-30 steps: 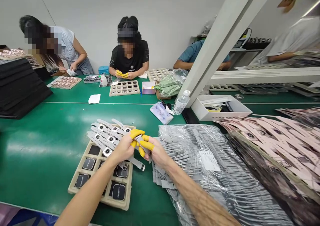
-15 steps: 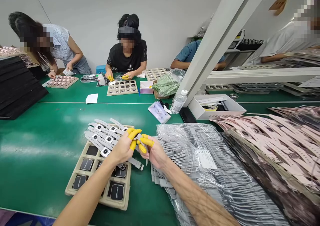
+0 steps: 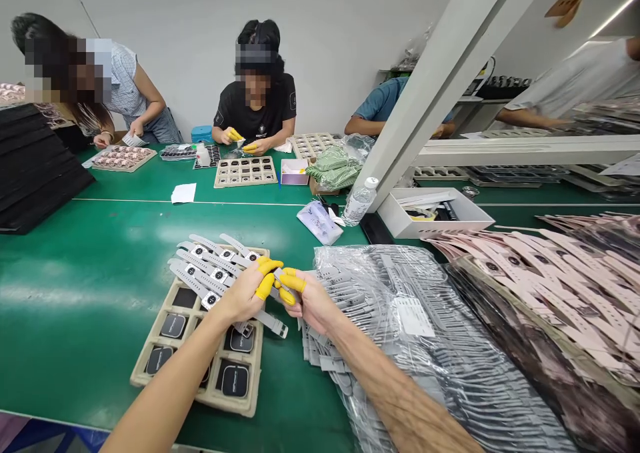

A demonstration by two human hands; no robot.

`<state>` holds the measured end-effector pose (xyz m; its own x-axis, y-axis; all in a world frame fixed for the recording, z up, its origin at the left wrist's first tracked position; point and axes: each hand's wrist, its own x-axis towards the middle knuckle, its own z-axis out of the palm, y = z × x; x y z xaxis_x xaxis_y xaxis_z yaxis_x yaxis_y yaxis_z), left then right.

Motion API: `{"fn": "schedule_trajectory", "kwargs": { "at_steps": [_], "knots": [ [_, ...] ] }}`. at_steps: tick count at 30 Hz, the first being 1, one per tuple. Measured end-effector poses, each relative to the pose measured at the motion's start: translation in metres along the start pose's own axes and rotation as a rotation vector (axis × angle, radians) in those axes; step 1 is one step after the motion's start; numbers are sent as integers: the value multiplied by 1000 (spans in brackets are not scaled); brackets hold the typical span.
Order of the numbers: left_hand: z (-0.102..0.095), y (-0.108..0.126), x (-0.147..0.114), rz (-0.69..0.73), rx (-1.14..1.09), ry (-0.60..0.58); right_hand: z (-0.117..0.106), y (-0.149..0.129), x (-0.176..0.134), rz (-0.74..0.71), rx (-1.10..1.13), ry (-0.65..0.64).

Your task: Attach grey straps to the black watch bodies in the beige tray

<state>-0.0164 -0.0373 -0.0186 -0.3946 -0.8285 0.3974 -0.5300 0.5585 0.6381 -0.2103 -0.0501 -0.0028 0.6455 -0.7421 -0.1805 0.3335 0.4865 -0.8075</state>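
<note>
At centre we see a grey watch body with strap (image 3: 274, 281), smooth and flexible, pinched between both hands just above the far edge of a moulded pulp tray (image 3: 150, 366). The left hand (image 3: 245, 293) has its fingers (image 3: 265, 286), capped in yellow rubber cots, clamped on the piece; the right hand (image 3: 307, 299), likewise capped, has its fingers closed on the same piece from 3 o'clock. The tray is beige and fibrous, with square pockets holding dark, glossy watch faces (image 3: 235, 379). At its 12 o'clock end lies a fan of finished grey watches (image 3: 210, 269), long and flat, each with a round sensor window. At 3 o'clock of the hands we note a crinkled clear plastic bag (image 3: 450, 346) packed with grey straps; beyond it, at 3 o'clock, rows of pink straps (image 3: 560, 273). All rest on a matt green desk (image 3: 90, 273). At 12 o'clock stands a clear water bottle (image 3: 361, 203), and co-workers (image 3: 257, 106) sit at the far edge.
</note>
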Motion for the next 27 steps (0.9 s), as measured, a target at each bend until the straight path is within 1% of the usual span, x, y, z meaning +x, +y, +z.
{"fn": "schedule_trajectory", "kwargs": {
  "at_steps": [2,3,6,7,9,11,12,14,15,16,17,18,19,21,22,23,24,25,27],
  "knots": [
    [2,-3,0,-49,-81,22,1,-1,0,-31,13,31],
    [3,-4,0,-85,-121,50,2,-1,0,-54,9,50],
    [8,-5,1,-161,-202,208,3,-1,0,-99,-63,81],
    [9,-4,3,-168,-233,266,3,-1,0,-89,-86,75],
    [7,0,6,-186,-349,361,4,0,0,-23,-107,38],
    [0,2,11,-242,-515,481,4,0,-1,69,-128,-14],
    [-6,3,14,-283,-591,569,4,0,-1,113,-154,-38],
    [-21,1,18,-349,-696,790,3,0,-1,185,-218,-69],
    [-29,0,19,-368,-724,892,2,-1,0,196,-246,-64],
    [-35,-2,20,-381,-735,962,1,-1,1,176,-266,-41],
    [-39,-4,20,-398,-731,980,0,0,2,125,-278,-3],
    [-40,-5,20,-420,-715,945,0,0,3,48,-280,45],
    [-38,-5,19,-449,-689,858,-1,1,4,-38,-275,87],
    [-26,-5,17,-487,-604,589,0,2,6,-169,-248,120],
    [-18,-4,15,-470,-548,456,1,3,6,-191,-230,107],
    [-9,-4,13,-429,-489,343,2,4,5,-185,-212,83],
    [-1,-4,11,-370,-430,257,4,5,5,-158,-195,56],
    [6,-4,9,-305,-373,198,5,5,4,-121,-180,34],
    [13,-6,5,-191,-266,139,7,6,3,-56,-153,16]
  ]
}}
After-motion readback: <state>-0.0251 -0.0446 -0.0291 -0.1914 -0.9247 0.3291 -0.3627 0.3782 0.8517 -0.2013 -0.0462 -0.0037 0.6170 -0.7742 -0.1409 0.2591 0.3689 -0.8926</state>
